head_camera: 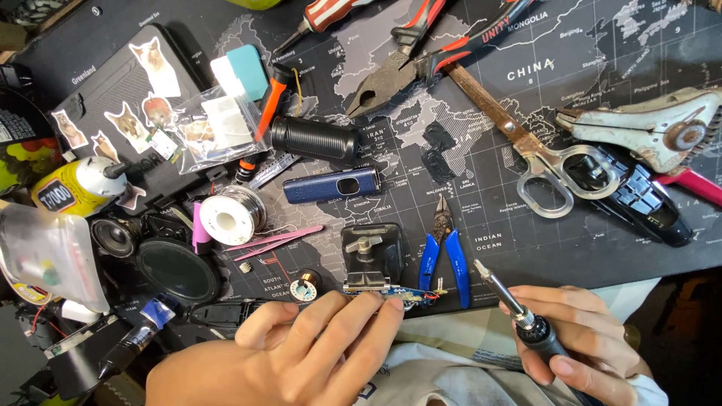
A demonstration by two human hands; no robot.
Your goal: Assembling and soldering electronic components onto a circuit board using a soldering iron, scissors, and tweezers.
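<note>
Starting at the left, I see my left hand [316, 338] lying flat near the mat's front edge, its fingertips [376, 301] pressing down on a small blue circuit board with thin red wires [395, 295]; the fingers are extended, pinning rather than clenched around anything. The board sits at the near edge of the dark map-printed work mat [489, 150], just in front of a small black clamp block [372, 252] and touching or just beside the blue-handled flush cutters [445, 252]. Its long axis runs left to right. Further right, my right hand [579, 338] is wrapped firmly around a black-handled soldering iron with a slim metal tip [511, 301]. The iron's long axis slants up and to the left, tip pointing toward the cutters and the board but well short of contact. I judge the work as prepared, not begun: board held, iron in hand, the spool of silver solder wire [232, 216] untouched at the left.
</note>
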